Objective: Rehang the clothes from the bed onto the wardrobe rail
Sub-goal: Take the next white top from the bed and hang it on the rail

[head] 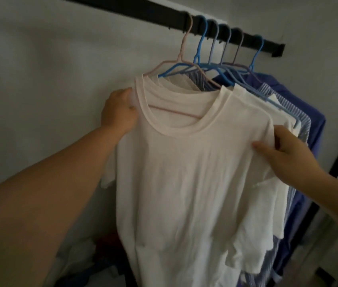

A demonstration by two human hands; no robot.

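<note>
T-shirt (184, 172) between both hands

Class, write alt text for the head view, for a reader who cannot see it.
Two hands adjust a white T-shirt on a pink hanger on a black wardrobe rail: the left hand touches its shoulder, the right hand pinches its other sleeve. Behind it hang more shirts on blue and purple hangers.

A black rail (164, 16) carries six hangers with shirts.
</note>
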